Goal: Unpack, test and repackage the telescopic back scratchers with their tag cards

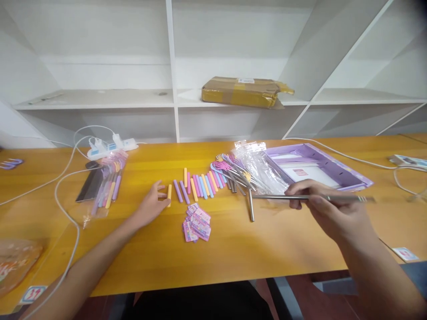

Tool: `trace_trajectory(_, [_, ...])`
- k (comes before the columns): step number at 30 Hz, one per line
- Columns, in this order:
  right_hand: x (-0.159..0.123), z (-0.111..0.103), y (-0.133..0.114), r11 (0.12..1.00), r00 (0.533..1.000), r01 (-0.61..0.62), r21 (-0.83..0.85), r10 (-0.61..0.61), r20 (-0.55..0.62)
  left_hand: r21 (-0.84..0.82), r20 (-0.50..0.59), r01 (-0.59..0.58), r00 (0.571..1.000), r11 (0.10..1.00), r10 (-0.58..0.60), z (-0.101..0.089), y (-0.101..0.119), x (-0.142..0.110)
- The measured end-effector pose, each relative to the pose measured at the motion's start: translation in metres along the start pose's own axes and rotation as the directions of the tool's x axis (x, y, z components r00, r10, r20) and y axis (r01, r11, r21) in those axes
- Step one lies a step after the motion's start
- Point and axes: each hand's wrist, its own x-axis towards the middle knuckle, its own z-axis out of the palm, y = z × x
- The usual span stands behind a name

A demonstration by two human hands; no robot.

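Observation:
My left hand point(153, 203) has its thumb and fingers closed about a yellow handle sleeve point(169, 195), which stands at the left end of a row of pastel handle sleeves point(200, 185). In my right hand point(320, 202) is a thin metal rod point(270, 197), held level above the table; its right end is blurred. Left of that hand lies a pile of back scratchers point(230, 168) with colourful hand-shaped heads and metal rods. One yellow-headed back scratcher point(251, 204) points toward me. Below the row lies a small heap of pink printed cards point(197, 223).
Clear plastic bags point(263, 166) lie beside a purple tray point(353, 178). At left are bagged back scratchers point(110, 184), a dark flat packet point(89, 184) and a power strip point(113, 149) with trailing white cables. A taped cardboard box point(240, 92) rests on the shelf.

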Motion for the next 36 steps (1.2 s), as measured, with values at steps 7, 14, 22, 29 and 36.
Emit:
trace_trajectory(7, [0.082,0.056,0.036,0.806,0.98,0.013,-0.591,0.107,0.168,0.072,-0.053,-0.172,0.983,0.982,0.176,-0.018,-0.014,0.002])
trace_trajectory(14, [0.08,0.11,0.094,0.509,0.906,0.178,-0.842,0.249,0.342,0.846,-0.274,0.034,0.884,0.531,0.38,-0.089,-0.027,0.025])
trace_trajectory(22, [0.066,0.1,0.114,0.663,0.978,0.148,-0.734,0.014,0.21,0.866,-0.426,0.32,0.875,0.384,0.23,-0.116,-0.045,0.034])
trace_trajectory(29, [0.064,0.1,0.113,0.706,0.983,0.185,-0.684,-0.122,0.141,0.816,-0.446,0.32,0.878,0.481,0.174,-0.13,-0.033,0.031])
trace_trajectory(36, [0.064,0.099,0.112,0.742,0.988,0.152,-0.653,-0.126,0.088,0.879,-0.359,0.232,0.897,0.417,0.257,-0.125,-0.029,0.021])
